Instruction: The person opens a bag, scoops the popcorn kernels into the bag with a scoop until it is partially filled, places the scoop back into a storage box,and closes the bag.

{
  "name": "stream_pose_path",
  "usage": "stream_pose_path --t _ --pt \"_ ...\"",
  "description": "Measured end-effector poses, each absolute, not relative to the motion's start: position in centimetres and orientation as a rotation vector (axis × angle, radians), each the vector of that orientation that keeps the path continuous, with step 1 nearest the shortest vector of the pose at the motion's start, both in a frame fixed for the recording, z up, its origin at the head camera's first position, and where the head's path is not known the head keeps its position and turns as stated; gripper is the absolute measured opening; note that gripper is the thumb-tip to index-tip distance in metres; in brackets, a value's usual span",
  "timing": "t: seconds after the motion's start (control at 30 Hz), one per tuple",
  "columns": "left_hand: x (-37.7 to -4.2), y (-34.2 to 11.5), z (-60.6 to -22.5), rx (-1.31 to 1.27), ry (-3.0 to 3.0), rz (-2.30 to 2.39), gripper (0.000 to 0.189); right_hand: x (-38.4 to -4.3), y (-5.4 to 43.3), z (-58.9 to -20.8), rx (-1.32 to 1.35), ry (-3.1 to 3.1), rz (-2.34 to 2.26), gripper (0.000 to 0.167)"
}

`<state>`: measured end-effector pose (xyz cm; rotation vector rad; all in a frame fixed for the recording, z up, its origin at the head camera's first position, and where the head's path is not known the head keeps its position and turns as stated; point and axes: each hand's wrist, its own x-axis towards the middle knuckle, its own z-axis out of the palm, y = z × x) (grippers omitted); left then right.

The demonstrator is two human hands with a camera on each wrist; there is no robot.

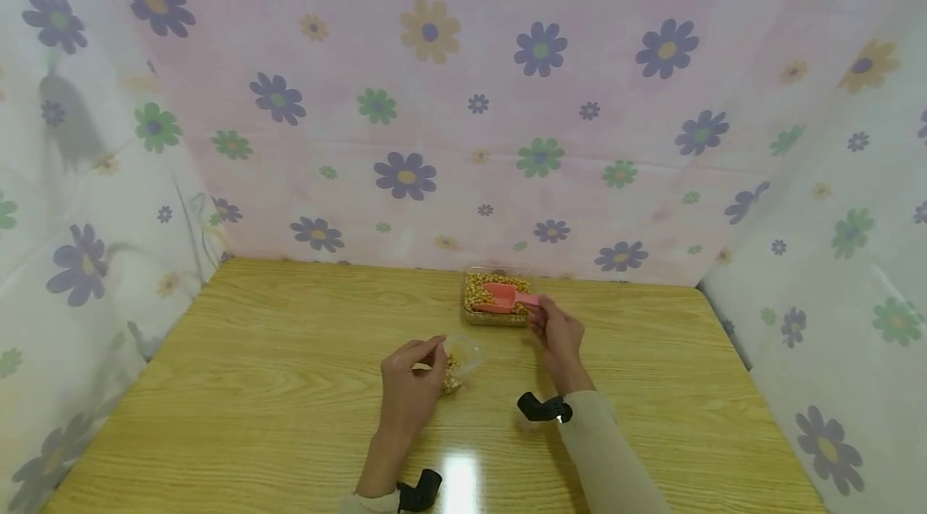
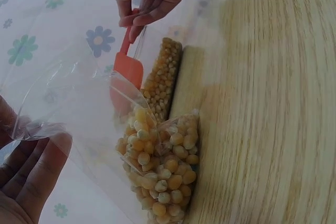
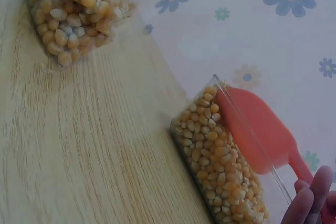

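My left hand [image 1: 414,373] pinches the upper edge of a clear plastic bag [image 2: 79,108], whose mouth gapes toward the right. Corn kernels [image 2: 165,182] fill the bottom of the bag, which rests on the table. With my right hand [image 1: 558,333] I hold the handle of a pink scoop [image 1: 498,298]. The scoop's bowl lies over the kernels in a clear rectangular container [image 1: 496,321], its front part dipping inside the rim. In the right wrist view the scoop [image 3: 260,129] shows behind the container's clear wall, and only fingertips of the right hand [image 3: 310,198] appear.
The container stands near the back edge of a wood-grain table [image 1: 275,369], just behind and right of the bag. A flower-print curtain [image 1: 463,120] encloses the back and both sides. Black camera mounts [image 1: 541,408] sit on both wrists.
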<state>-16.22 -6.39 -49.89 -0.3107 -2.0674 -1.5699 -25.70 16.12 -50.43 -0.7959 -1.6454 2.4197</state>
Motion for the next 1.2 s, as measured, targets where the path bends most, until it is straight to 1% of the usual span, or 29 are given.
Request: stream_pose_path --t 0.1,0.27,0.33,0.43,0.53,0.67,0.83,1.2 --pt "-16.2 -6.2 -49.9 -0.288 -2.074 -1.579 0.017 -25.5 16.0 -50.3 -0.807 -1.604 2.438 0.036" --pt "-16.1 -6.1 -49.8 -0.290 -2.072 -1.571 0.017 -25.3 15.8 -50.1 -0.816 -1.512 2.474 0.024" --pt "-16.0 -6.2 -49.8 -0.304 -2.078 -1.571 0.017 -25.3 15.8 -50.2 -0.825 -1.476 2.487 0.021" --pt "-15.9 -6.2 -49.9 -0.303 -2.085 -1.577 0.017 -25.1 15.8 -50.3 -0.844 -1.419 2.514 0.022" --pt "-15.9 -6.2 -49.9 -0.298 -2.076 -1.588 0.017 -25.0 15.8 -50.4 -0.848 -1.339 2.569 0.027" --pt "-15.8 -6.2 -49.7 -0.297 -2.049 -1.597 0.017 -24.7 15.8 -50.5 -0.819 -1.207 2.667 0.021" --pt "-15.9 -6.2 -49.8 -0.288 -2.040 -1.576 0.016 -24.1 15.6 -50.1 -0.751 -1.059 2.767 0.027" --pt "-16.0 -6.5 -49.9 -0.261 -2.072 -1.657 0.018 -21.9 14.6 -48.6 -0.693 -1.048 2.762 0.026"
